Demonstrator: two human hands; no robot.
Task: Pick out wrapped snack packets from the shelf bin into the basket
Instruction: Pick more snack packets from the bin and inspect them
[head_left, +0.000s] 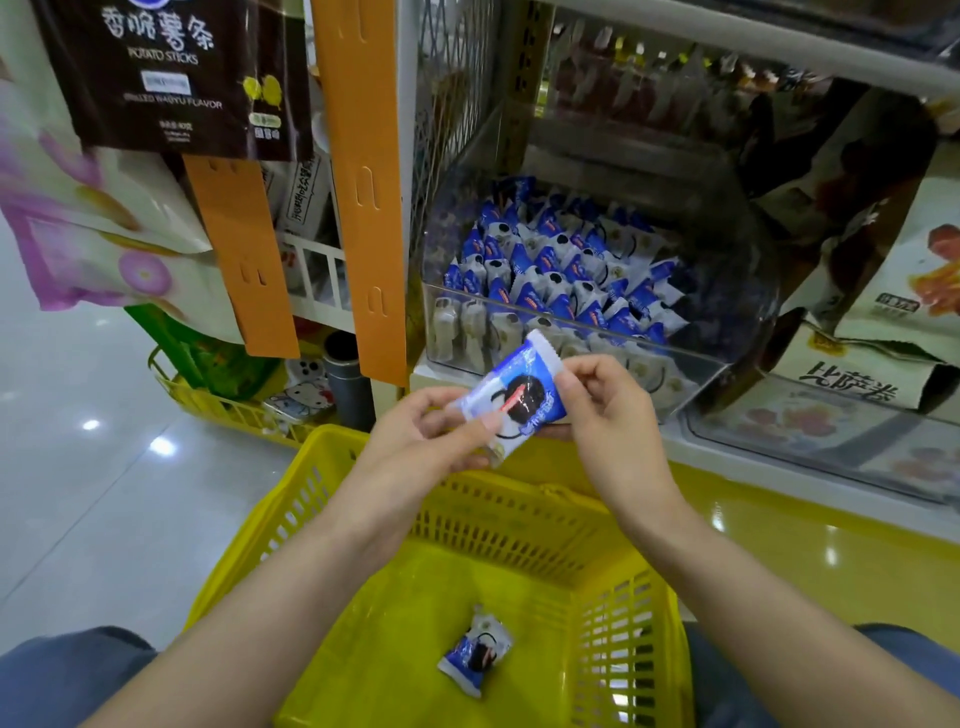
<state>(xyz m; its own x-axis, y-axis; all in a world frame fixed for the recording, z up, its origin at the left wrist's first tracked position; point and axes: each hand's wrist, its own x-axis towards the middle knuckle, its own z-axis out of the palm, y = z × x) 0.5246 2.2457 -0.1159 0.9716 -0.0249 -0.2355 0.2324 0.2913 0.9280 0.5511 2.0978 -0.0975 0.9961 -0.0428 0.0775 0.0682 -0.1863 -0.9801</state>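
The white shelf (423, 379) carries a clear bin (748, 270) of blue-and-white packets (561, 270), with another bin (831, 441) just beside.

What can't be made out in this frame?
Head view only:
- Held packet: its underside and lower end, covered by the left hand and right hand pinching it.
- Shelf bin: how deep the packets go; top layers and glare on the clear wall hide it.
- Basket: near rim, cut off by the bottom edge.
- Small print on packets: too small.
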